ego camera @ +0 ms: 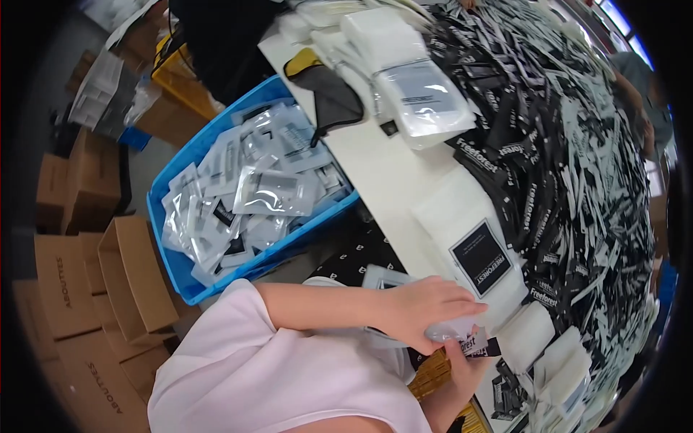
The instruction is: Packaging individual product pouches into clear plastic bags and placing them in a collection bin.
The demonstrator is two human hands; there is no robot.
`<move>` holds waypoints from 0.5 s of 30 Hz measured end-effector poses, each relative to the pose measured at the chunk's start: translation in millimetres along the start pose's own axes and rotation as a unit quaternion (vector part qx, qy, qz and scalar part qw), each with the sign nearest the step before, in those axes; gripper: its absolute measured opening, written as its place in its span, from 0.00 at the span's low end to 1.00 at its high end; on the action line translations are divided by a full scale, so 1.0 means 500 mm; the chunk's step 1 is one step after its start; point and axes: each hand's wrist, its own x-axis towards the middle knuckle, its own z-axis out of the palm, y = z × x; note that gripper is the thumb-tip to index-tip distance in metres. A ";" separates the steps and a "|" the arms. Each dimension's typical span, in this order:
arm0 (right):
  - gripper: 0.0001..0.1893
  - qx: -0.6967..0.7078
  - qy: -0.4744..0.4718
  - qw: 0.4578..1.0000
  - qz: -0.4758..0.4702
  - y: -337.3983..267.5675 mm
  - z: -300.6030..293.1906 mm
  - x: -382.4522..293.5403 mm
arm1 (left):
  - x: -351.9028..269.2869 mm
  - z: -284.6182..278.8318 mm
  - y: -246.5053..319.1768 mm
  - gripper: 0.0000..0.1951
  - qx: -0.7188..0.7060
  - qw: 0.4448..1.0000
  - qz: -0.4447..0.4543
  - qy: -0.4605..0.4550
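My left hand [425, 314] holds a translucent plastic pouch [453, 329] at the near edge of the white table. Below it, my right hand [466, 363] pinches small black and white printed packets [479, 347] against the pouch's open-looking end. Another clear pouch [385, 277] lies partly under my left forearm. A stack of white sheets or pouches with a black square card [481, 257] on top rests just beyond my hands. To the right sit white folded stacks [528, 333] and a small pile of black packets [504, 394].
A blue plastic bin [168, 265] full of filled clear pouches stands at the left. A large heap of black and white packets [541, 178] covers the table's far side. Banded pouches [427, 103] and a grey cloth [335, 97] lie ahead. Cardboard boxes [70, 287] stand left; another person's arm [633, 103] shows far right.
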 end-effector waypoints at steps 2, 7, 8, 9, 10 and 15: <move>0.10 -0.033 0.010 0.998 0.055 0.001 -0.001 0.001 | -0.006 -0.005 0.005 0.40 0.045 0.998 -0.011 -0.041; 0.12 -0.114 0.068 0.991 0.029 0.007 0.010 0.008 | 0.000 0.000 0.015 0.37 -0.002 0.996 -0.031 -0.086; 0.12 -0.058 0.097 0.987 0.117 -0.010 0.019 0.012 | -0.001 0.002 0.013 0.37 -0.022 0.997 -0.038 -0.060; 0.12 -0.044 0.142 0.989 0.016 0.027 0.009 0.005 | 0.002 0.008 0.013 0.37 -0.048 0.997 -0.041 -0.043; 0.13 -0.082 0.106 0.988 -0.071 0.016 0.005 0.011 | -0.004 0.014 0.002 0.38 -0.008 0.999 -0.028 -0.036; 0.17 0.302 0.085 0.910 -0.270 -0.105 -0.003 0.048 | 0.014 -0.014 0.013 0.44 0.077 0.997 -0.032 -0.004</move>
